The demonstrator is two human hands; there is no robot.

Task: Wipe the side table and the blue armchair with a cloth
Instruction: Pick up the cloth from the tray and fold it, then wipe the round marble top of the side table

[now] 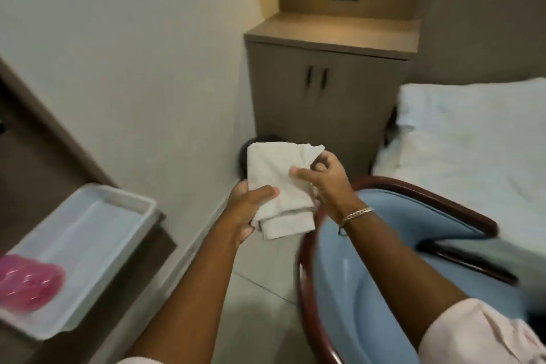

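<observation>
Both my hands hold a folded white cloth [280,183] in mid-air at the centre of the view. My left hand [248,210] grips its lower left edge with the thumb on top. My right hand [322,180] pinches its upper right part between thumb and fingers. Below and to the right is the blue armchair [384,233] with a dark red wooden frame; my right forearm crosses over its seat. At the lower left stands the brown side table [141,263], bearing a white tray.
The white tray [88,239] holds a pink plastic item [26,284]. A brown cabinet [325,91] with two doors stands against the far wall. A bed with white sheets [472,139] fills the right. A dark object [266,139] lies on the floor behind the cloth.
</observation>
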